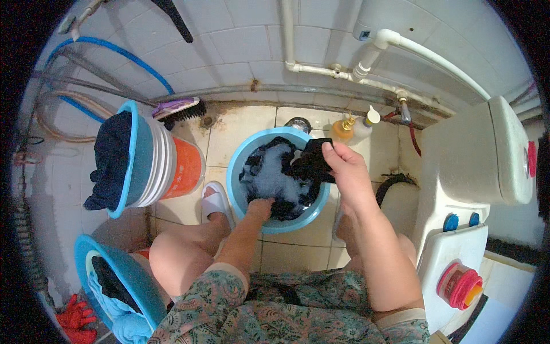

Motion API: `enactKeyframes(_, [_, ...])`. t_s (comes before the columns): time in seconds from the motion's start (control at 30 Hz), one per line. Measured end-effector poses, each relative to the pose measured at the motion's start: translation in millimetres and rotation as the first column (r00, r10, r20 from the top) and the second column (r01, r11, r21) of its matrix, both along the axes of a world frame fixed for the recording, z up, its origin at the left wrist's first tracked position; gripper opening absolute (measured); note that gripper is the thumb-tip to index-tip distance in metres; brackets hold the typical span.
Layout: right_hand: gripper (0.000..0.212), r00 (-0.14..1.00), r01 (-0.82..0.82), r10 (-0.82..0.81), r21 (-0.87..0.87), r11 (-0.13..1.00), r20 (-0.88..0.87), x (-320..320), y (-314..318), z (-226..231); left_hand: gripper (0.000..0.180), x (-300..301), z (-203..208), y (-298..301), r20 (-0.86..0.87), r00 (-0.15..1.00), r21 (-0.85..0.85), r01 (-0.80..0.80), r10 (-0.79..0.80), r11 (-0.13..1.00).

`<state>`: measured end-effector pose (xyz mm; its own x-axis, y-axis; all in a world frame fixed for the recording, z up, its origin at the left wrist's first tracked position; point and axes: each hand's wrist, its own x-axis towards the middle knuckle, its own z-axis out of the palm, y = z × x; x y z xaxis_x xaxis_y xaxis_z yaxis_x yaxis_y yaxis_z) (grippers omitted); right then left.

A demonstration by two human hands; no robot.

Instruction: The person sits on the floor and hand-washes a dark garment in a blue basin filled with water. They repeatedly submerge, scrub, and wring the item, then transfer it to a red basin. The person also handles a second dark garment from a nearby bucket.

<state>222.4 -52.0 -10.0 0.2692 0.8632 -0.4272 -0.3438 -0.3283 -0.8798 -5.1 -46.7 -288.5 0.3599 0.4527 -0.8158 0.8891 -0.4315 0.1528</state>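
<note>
A light blue basin (231,172) stands on the tiled floor between my feet, holding dark wet cloth (286,213) in cloudy, sudsy water (274,172). My right hand (348,171) pinches a black cloth (312,160) between thumb and fingers above the basin's right side. The lower part of that cloth hangs toward the water, and whether it joins the rest of the dark cloth is not visible. My left hand (260,210) reaches over the near rim into the basin, against the dark cloth. Its fingers are mostly hidden in the cloth and water.
At left, a blue basin of dark clothes (112,155) tops a white-and-orange bucket (186,167); nearer sits another blue basin (86,252) with blue and black cloth. A scrubbing brush (176,108) lies by the wall. Pump bottles (342,129) stand behind the basin. A toilet (458,152) is at right.
</note>
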Motion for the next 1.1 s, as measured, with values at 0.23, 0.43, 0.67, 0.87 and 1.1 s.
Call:
enactKeyframes(0.23, [0.022,0.991,-0.068,0.067,0.005,0.998,0.112,0.6,6.0,-19.6,0.040,-55.9,-50.0,27.3,0.427,0.833,0.027,-0.402,0.353,0.915])
enactKeyframes(0.43, [0.022,0.920,-0.085,0.070,0.022,0.996,0.385,-4.0,11.9,-58.7,0.018,-15.7,168.5,34.5,0.454,-0.015,-0.608,-0.735,0.891,0.298])
enactKeyframes(0.67, [0.030,0.735,-0.175,0.238,-0.162,0.971,0.635,-5.8,4.4,-76.8,0.022,-22.4,351.6,27.0,0.448,-0.398,-0.866,-0.414,0.801,0.279])
enactKeyframes(0.87, [0.029,0.557,-0.214,0.423,-0.368,0.905,0.715,-2.6,0.3,-80.0,0.025,-14.1,422.1,33.3,0.378,-0.571,-0.905,-0.063,0.729,0.420])
enactKeyframes(1.1, [0.027,0.548,-0.289,0.372,-0.249,0.925,0.749,-24.7,2.5,-59.8,0.017,8.0,345.3,55.4,0.519,-0.469,-0.850,-0.376,0.715,0.369])
